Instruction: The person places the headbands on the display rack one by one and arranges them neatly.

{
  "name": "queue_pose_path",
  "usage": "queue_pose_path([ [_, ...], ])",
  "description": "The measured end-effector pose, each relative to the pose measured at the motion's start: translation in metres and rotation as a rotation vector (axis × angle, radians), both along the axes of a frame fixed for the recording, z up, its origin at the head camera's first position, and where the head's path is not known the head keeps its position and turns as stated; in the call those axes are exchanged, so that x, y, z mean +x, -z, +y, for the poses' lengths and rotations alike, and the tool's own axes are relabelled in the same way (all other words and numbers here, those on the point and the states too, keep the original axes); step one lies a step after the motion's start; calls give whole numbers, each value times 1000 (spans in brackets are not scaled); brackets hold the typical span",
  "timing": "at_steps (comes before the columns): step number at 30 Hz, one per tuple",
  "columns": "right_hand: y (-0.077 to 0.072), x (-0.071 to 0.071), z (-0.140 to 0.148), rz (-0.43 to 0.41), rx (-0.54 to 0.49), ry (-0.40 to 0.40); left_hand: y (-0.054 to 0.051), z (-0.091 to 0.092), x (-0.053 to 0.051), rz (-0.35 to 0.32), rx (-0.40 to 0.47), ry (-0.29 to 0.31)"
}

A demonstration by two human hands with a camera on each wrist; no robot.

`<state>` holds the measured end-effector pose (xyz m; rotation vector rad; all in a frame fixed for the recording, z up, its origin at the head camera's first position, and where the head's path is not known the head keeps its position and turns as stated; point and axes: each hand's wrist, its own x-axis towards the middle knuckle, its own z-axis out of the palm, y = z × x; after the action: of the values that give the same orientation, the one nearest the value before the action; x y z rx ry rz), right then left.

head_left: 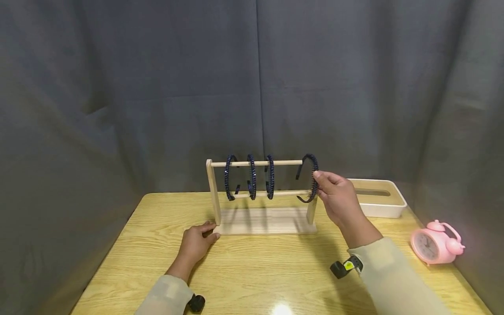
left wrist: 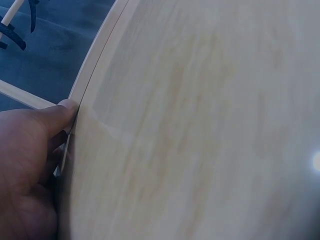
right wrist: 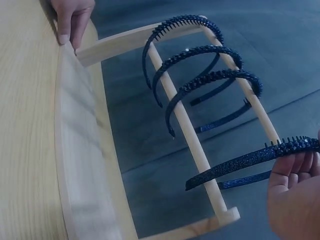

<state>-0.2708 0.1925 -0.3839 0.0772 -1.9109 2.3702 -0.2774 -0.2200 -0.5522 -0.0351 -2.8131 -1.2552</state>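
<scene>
A wooden headband rack (head_left: 264,221) stands on the table with two horizontal rods. Three dark blue toothed headbands (head_left: 252,177) hang around the rods, toward the left and middle. My right hand (head_left: 340,199) pinches a fourth dark blue headband (right wrist: 235,161) between thumb and fingers. That headband is at the right end of the upper rod (right wrist: 262,117), its loose ends pointing left and either side of the lower rod (right wrist: 186,125). Whether it encircles the upper rod's tip I cannot tell. My left hand (head_left: 195,243) grips the front left corner of the rack's base, thumb at the edge.
Behind my right hand is a white tissue box (head_left: 379,211) with a wooden slotted lid. A pink alarm clock (head_left: 435,245) sits near the table's right edge. Grey curtains (head_left: 189,109) surround the wood-grain table (head_left: 252,271) at the back and sides.
</scene>
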Motion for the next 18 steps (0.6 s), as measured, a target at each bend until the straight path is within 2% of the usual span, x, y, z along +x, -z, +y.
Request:
queue_pose_path([
  [5, 2, -9, -16, 9, 26, 14, -1, -1, 1, 4, 4, 7],
  [14, 13, -18, -44, -45, 179, 44, -1, 0, 2, 5, 0, 10],
  [18, 19, -22, -53, -46, 225, 32, -1, 1, 2, 2, 3, -4],
])
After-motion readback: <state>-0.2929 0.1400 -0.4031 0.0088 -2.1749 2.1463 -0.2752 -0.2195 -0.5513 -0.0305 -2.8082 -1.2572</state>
